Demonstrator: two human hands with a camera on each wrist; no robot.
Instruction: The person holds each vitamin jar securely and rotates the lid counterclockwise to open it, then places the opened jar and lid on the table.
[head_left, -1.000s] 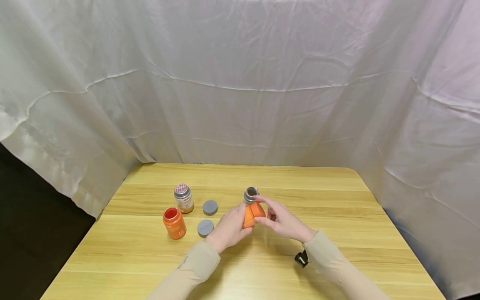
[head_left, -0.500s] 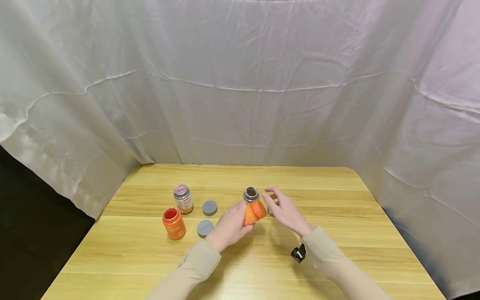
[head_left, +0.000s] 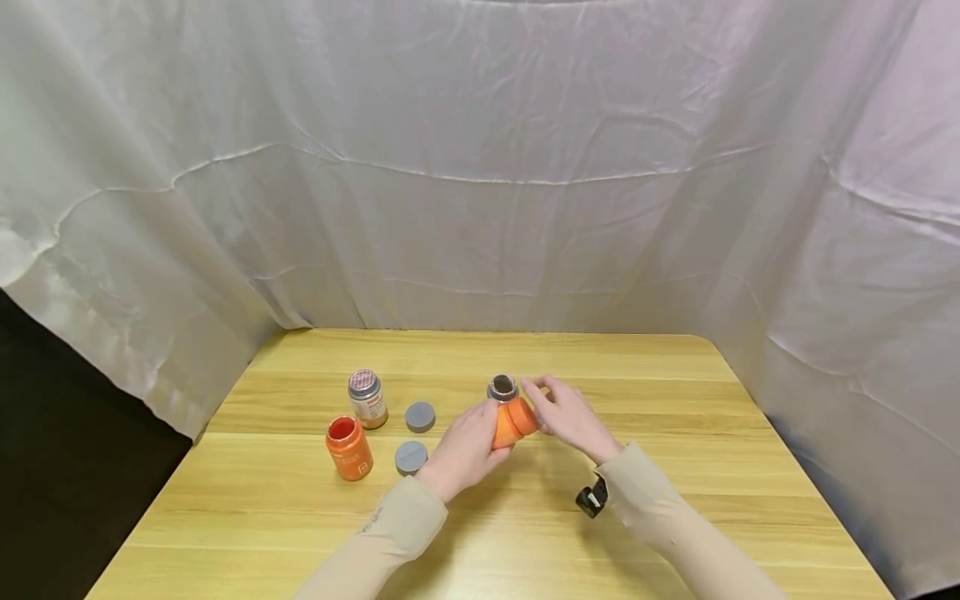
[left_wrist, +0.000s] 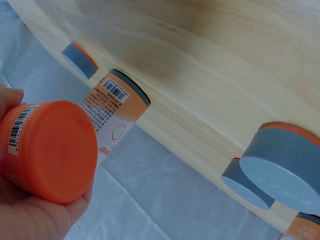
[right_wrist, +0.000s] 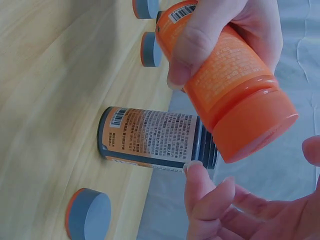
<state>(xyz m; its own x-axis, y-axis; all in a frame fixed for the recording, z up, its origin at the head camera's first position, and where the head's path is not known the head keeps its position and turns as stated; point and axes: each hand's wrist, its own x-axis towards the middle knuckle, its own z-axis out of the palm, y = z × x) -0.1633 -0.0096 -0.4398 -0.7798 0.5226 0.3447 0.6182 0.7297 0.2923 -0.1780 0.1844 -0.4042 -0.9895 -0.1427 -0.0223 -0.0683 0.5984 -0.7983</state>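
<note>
My left hand (head_left: pixel 467 446) grips an orange bottle (right_wrist: pixel 225 75), tilted, with its orange cap (right_wrist: pixel 255 125) on and pointing right in the head view. The bottle's round base faces the left wrist camera. Close by the cap is my right hand (head_left: pixel 567 415); its fingers are loosely bent and hold nothing, apart from the cap in the right wrist view. Behind the held bottle stands an uncapped grey-necked bottle (right_wrist: pixel 150 135) with a dark opening. A grey lid (right_wrist: pixel 92 215) lies on the table on the right-hand side of it, mostly hidden from the head camera.
To the left stand an uncapped orange bottle (head_left: pixel 349 450) and a grey-necked bottle (head_left: pixel 367 400) with a patterned seal on top. Two grey lids, one farther back (head_left: pixel 420 416) and one nearer (head_left: pixel 411 457), lie on the wooden table (head_left: pixel 262 517). Pale curtains (head_left: pixel 487 242) surround the table.
My right hand let go of the orange cap, moved off to the right, then came back slightly toward it. My left hand shifted a little right with the orange bottle.
</note>
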